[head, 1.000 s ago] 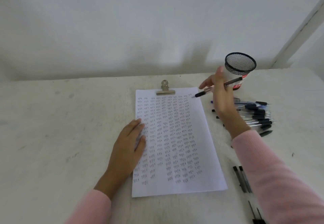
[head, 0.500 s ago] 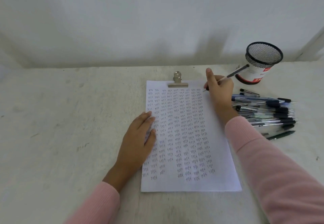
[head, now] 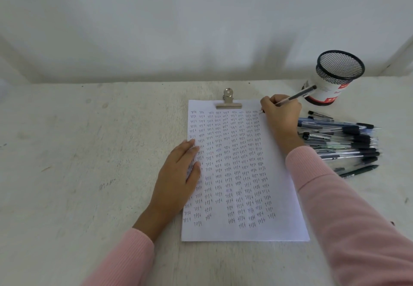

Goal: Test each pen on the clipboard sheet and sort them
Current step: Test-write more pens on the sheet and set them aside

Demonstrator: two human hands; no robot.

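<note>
A white sheet [head: 277,196] covered in rows of the word "test" lies under a metal clip [head: 228,102] on the table. My right hand [head: 280,114] grips a clear pen with a black end [head: 298,95], its tip touching the sheet's top right corner. My left hand [head: 180,174] rests flat on the sheet's left edge, fingers straight. A pile of several pens [head: 342,142] lies to the right of the sheet, just past my right wrist.
A black mesh pen cup [head: 335,77] with a white and red label stands at the back right, behind the pen pile. The white wall runs along the table's far edge. A white slanted post [head: 400,57] rises at the far right.
My right hand has brought the pen from the air by the cup down to the sheet's top right corner. My left hand has stayed on the sheet.
</note>
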